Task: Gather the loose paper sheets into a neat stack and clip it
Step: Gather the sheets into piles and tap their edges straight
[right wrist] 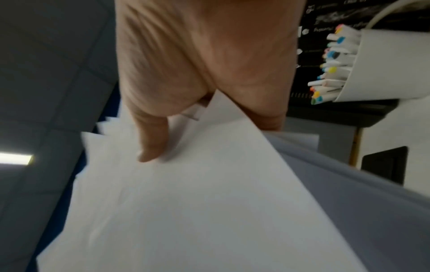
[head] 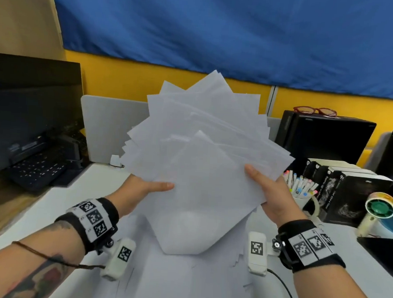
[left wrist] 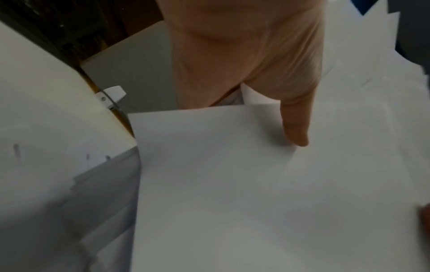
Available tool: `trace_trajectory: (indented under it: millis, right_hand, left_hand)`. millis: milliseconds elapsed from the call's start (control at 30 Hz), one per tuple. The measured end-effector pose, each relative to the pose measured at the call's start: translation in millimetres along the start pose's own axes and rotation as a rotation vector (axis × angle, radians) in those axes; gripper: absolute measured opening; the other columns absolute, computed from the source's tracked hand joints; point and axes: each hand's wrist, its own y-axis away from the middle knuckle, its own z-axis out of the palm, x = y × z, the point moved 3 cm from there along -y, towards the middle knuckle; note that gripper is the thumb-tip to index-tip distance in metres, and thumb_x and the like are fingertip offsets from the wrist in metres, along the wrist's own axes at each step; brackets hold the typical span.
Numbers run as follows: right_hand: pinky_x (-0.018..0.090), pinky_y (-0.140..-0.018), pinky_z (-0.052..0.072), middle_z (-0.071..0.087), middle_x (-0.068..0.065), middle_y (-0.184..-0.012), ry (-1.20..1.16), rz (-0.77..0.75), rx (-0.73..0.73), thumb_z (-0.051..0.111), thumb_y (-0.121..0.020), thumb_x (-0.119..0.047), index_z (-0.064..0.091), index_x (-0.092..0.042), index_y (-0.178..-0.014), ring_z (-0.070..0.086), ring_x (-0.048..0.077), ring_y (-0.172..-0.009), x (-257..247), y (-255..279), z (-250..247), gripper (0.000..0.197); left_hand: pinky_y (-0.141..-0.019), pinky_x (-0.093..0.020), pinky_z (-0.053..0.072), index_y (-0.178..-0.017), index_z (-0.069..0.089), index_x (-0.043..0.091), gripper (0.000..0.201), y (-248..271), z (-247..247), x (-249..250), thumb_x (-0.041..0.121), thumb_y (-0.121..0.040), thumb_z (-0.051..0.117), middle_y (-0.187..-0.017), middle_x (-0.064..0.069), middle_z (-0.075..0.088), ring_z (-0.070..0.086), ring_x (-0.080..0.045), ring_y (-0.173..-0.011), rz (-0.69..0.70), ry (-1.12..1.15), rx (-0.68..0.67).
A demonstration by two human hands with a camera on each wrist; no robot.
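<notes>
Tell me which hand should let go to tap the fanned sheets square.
Probably the right: the right hand pinches only an edge of the fanned sheets, while the left hand seems to support them from beneath.

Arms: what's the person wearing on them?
Each wrist has a black band with black-and-white square code tags: left band, right band. A small white tagged box hangs below each wrist; the right one trails a black cable. The left forearm shows tattoos and a thin brown cord.
</notes>
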Motion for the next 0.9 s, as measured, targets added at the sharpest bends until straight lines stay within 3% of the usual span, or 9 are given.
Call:
trace_trajectory:
  millis: [100, 233, 367, 433, 500, 567, 667, 800, 900]
  right_hand:
    - [0.041, -0.091, 0.057, 0.074, 0.005, -0.117, 0.026, -0.045, 0.03, 0.086, -0.063, -0.03, 0.063, -0.013, -0.127, 0.072, 0.023, -0.108, -11, -4, 5, 0.07]
    - [0.037, -0.088, 0.058, 0.074, 0.001, -0.117, 0.262, -0.058, -0.135, 0.086, -0.069, -0.008, 0.064, -0.016, -0.126, 0.071, 0.021, -0.109, -33, -12, 10, 0.062]
    - [0.038, -0.085, 0.061, 0.074, 0.01, -0.118, 0.17, 0.052, -0.164, 0.079, -0.066, 0.004, 0.064, -0.007, -0.126, 0.069, 0.03, -0.111, -27, -7, 0, 0.063]
    - [0.034, -0.086, 0.06, 0.075, 0.008, -0.115, 0.222, 0.149, -0.233, 0.08, -0.064, 0.003, 0.066, -0.009, -0.123, 0.071, 0.026, -0.109, -18, 0, 0, 0.062]
    - [0.031, -0.088, 0.059, 0.077, 0.001, -0.109, 0.386, 0.19, -0.305, 0.084, -0.065, 0.001, 0.069, -0.014, -0.119, 0.073, 0.017, -0.103, -11, 3, 0, 0.058]
    - [0.023, -0.081, 0.059, 0.078, -0.004, -0.101, 0.531, 0.149, -0.243, 0.089, -0.066, 0.0, 0.07, -0.018, -0.115, 0.073, 0.01, -0.094, -8, 1, -2, 0.056]
    - [0.032, -0.085, 0.058, 0.075, 0.001, -0.109, 0.446, 0.043, -0.066, 0.088, -0.069, -0.001, 0.068, -0.015, -0.118, 0.071, 0.018, -0.102, -8, -7, -1, 0.055]
    - [0.037, -0.082, 0.06, 0.076, 0.002, -0.105, 0.361, -0.107, 0.049, 0.083, -0.077, -0.003, 0.069, -0.018, -0.104, 0.074, 0.021, -0.094, -14, -14, 17, 0.034]
    - [0.036, -0.079, 0.06, 0.078, 0.0, -0.096, 0.282, -0.172, 0.123, 0.08, -0.083, -0.006, 0.071, -0.019, -0.094, 0.076, 0.021, -0.09, -18, -15, 24, 0.02]
  left_hand:
    - [-0.102, -0.043, 0.055, -0.12, 0.07, 0.015, 0.057, -8, 1, 24, 0.007, -0.066, 0.086, -0.116, -0.001, 0.078, 0.074, -0.019, -0.108, 0.067, 0.0, 0.02]
    - [-0.09, -0.034, 0.062, -0.127, 0.065, 0.015, 0.078, -20, -10, 57, 0.01, -0.056, 0.099, -0.119, 0.0, 0.077, 0.074, -0.019, -0.11, 0.133, -0.054, -0.11]
    - [-0.093, -0.038, 0.061, -0.13, 0.062, 0.015, 0.083, -17, -25, 45, 0.009, -0.054, 0.095, -0.122, -0.003, 0.076, 0.072, -0.022, -0.113, 0.066, -0.081, -0.127]
    - [-0.095, -0.038, 0.059, -0.129, 0.065, 0.015, 0.097, -13, -27, 33, 0.024, -0.041, 0.105, -0.123, -0.004, 0.076, 0.072, -0.022, -0.115, -0.005, -0.151, -0.183]
    - [-0.097, -0.037, 0.055, -0.124, 0.068, 0.016, 0.098, -13, -29, 25, 0.03, -0.035, 0.106, -0.12, -0.004, 0.077, 0.072, -0.022, -0.114, -0.048, -0.186, -0.187]
    - [-0.099, -0.04, 0.055, -0.123, 0.069, 0.014, 0.1, -17, -31, 23, 0.032, -0.032, 0.107, -0.119, -0.005, 0.077, 0.073, -0.023, -0.113, -0.014, -0.172, -0.083]
    - [-0.101, -0.047, 0.054, -0.123, 0.07, 0.009, 0.112, -19, -27, 33, 0.046, -0.024, 0.105, -0.116, -0.007, 0.078, 0.074, -0.028, -0.108, 0.055, -0.089, 0.051]
    - [-0.093, -0.044, 0.058, -0.118, 0.071, 0.014, 0.093, -17, -10, 54, 0.035, -0.034, 0.106, -0.116, -0.008, 0.078, 0.075, -0.025, -0.107, 0.082, -0.063, -0.004]
    - [-0.08, -0.028, 0.062, -0.104, 0.068, 0.021, 0.054, -14, 2, 55, 0.008, -0.061, 0.099, -0.095, 0.007, 0.078, 0.076, -0.002, -0.085, 0.102, -0.209, 0.06]
